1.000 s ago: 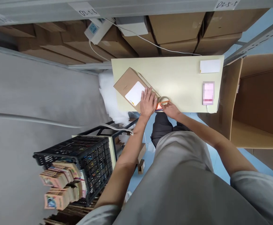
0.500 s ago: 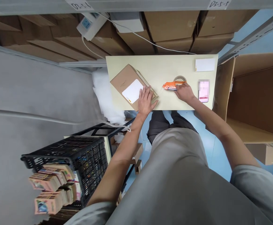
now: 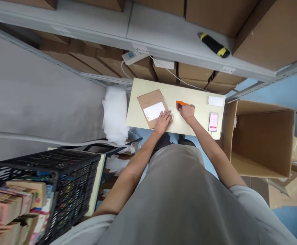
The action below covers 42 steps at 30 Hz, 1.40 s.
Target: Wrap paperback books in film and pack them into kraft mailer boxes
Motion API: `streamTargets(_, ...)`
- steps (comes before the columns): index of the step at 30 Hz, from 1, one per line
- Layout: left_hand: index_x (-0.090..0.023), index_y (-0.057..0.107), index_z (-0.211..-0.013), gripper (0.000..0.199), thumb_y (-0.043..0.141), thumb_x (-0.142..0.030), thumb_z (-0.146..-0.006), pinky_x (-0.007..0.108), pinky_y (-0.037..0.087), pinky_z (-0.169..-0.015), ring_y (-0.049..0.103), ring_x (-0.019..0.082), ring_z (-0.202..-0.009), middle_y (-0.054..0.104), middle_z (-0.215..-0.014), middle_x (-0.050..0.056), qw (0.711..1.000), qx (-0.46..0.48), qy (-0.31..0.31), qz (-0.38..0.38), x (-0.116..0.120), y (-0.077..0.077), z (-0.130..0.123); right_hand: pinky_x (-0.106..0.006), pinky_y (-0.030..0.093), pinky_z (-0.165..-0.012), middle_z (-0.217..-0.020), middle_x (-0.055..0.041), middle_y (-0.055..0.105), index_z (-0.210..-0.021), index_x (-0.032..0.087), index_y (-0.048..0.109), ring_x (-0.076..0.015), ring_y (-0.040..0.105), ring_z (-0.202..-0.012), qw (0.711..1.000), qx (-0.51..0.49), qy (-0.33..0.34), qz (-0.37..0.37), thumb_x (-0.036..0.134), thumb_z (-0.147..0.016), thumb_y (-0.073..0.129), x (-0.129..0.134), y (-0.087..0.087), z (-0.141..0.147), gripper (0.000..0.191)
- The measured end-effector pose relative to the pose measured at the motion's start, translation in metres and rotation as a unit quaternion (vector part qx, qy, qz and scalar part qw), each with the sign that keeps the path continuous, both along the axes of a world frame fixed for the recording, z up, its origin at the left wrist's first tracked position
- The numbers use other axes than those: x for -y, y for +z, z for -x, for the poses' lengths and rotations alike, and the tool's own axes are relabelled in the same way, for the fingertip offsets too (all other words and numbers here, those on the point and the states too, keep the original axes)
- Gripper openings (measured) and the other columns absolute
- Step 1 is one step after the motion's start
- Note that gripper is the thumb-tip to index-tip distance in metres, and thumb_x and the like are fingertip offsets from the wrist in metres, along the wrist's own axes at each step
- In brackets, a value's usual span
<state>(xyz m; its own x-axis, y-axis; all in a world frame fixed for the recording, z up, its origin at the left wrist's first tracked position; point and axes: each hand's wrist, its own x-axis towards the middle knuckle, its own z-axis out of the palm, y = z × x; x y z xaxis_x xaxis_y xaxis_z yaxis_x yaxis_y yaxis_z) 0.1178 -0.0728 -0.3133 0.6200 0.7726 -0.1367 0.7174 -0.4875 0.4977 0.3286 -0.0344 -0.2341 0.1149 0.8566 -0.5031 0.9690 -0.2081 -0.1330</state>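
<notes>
A flat brown cardboard box [image 3: 148, 98] lies at an angle on the left half of the cream table [image 3: 140, 88]. A white label [image 3: 154, 111] is on its top face. My left hand [image 3: 163, 122] rests flat on the box's right corner, fingers stretched out and partly over the label. To the right of the box, my right hand [image 3: 187, 113] is closed around an orange tape dispenser [image 3: 181, 103]. Part of the tape roll shows beside that hand; the rest is hidden under it.
A phone [image 3: 213, 121] and a white pad [image 3: 216, 101] lie at the table's right end. An open carton [image 3: 263, 136] stands beyond. A black crate [image 3: 72, 187] of books is at lower left. A utility knife [image 3: 214, 45] lies on the shelf above; white wrapping sheets [image 3: 115, 112] hang left.
My view has tilted up, bringing the upper shelf and the utility knife into sight. The tape dispenser is still in my right hand, turned somewhat. My left hand stays on the box.
</notes>
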Motion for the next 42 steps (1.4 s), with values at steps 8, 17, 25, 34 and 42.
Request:
streamTargets(8, -0.021, 0.067, -0.148, 0.044, 0.064, -0.04, -0.108, 0.06, 0.052, -0.131, 0.062, 0.036, -0.156, 0.066, -0.164, 0.02, 0.977, 0.179, 0.092, -0.074, -0.038, 0.065, 0.0, -0.043, 0.061, -0.099, -0.123, -0.023, 0.086, -0.134, 0.015, 0.075, -0.0406, 0.082, -0.12, 0.984, -0.067, -0.129, -0.104, 0.062, -0.117, 0.05, -0.022, 0.098, -0.006, 0.056)
streamTargets(17, -0.022, 0.061, -0.158, 0.052, 0.055, -0.023, -0.106, 0.059, 0.042, -0.141, 0.051, 0.033, -0.166, 0.061, -0.171, 0.015, 0.906, 0.362, 0.081, -0.203, -0.168, 0.209, -0.045, -0.055, 0.063, -0.102, -0.125, -0.0205, 0.08, -0.143, 0.019, 0.052, -0.0405, 0.079, -0.113, 0.943, -0.116, -0.024, -0.312, 0.041, -0.113, 0.048, -0.127, 0.193, 0.008, 0.038)
streamTargets(25, -0.022, 0.058, -0.161, 0.059, 0.056, -0.017, -0.102, 0.055, 0.045, -0.138, 0.054, 0.031, -0.162, 0.06, -0.171, 0.015, 0.915, 0.369, 0.058, -0.15, -0.195, 0.214, -0.034, -0.061, 0.051, -0.121, -0.134, -0.0295, 0.078, -0.146, 0.005, 0.058, -0.043, 0.07, -0.134, 0.967, 0.028, 0.059, -0.245, 0.019, -0.101, 0.049, -0.208, 0.203, 0.018, 0.048)
streamTargets(34, -0.018, 0.062, -0.155, 0.051, 0.054, -0.019, -0.105, 0.054, 0.046, -0.137, 0.058, 0.031, -0.158, 0.064, -0.165, 0.017, 0.944, 0.31, 0.083, -0.078, -0.152, 0.152, 0.012, -0.073, 0.04, -0.131, -0.166, -0.0319, 0.056, -0.164, 0.005, 0.047, -0.0465, 0.051, -0.157, 0.927, -0.012, -0.002, -0.374, 0.029, -0.107, 0.041, -0.196, 0.159, 0.01, 0.062)
streamTargets(42, -0.019, 0.064, -0.156, 0.052, 0.055, -0.026, -0.106, 0.059, 0.043, -0.14, 0.052, 0.034, -0.166, 0.062, -0.17, 0.016, 0.983, 0.135, 0.093, 0.077, -0.036, 0.055, 0.055, -0.06, 0.049, -0.13, -0.166, -0.0288, 0.057, -0.168, 0.012, 0.045, -0.0362, 0.06, -0.154, 0.911, -0.227, -0.238, -0.25, 0.055, -0.117, 0.028, 0.007, 0.014, 0.026, 0.069)
